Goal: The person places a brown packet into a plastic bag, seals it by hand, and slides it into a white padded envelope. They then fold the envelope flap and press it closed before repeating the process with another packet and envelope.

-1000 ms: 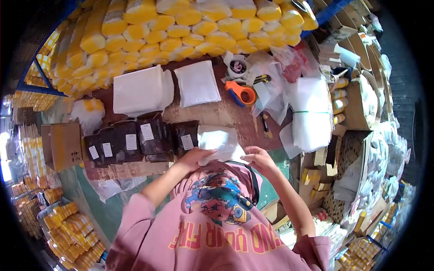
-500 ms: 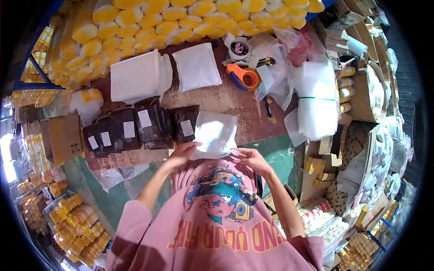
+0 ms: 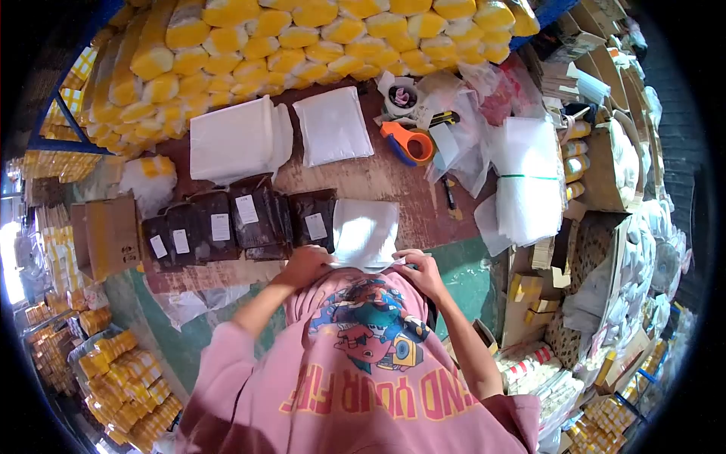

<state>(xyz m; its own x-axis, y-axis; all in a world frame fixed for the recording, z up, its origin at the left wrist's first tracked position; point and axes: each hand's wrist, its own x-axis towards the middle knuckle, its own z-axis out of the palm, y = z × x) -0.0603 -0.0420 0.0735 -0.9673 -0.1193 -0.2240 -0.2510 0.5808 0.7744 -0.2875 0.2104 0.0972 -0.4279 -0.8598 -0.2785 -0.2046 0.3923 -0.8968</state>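
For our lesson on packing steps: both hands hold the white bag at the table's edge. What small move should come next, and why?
Probably spread the near edge of the bag open: the left hand and right hand both pinch that edge, the bag lies flat, and dark packets lie beside it.

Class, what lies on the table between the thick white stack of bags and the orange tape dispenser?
Head view: a flat square white padded envelope lies on the brown table between the thick white stack of bags and the orange tape dispenser.
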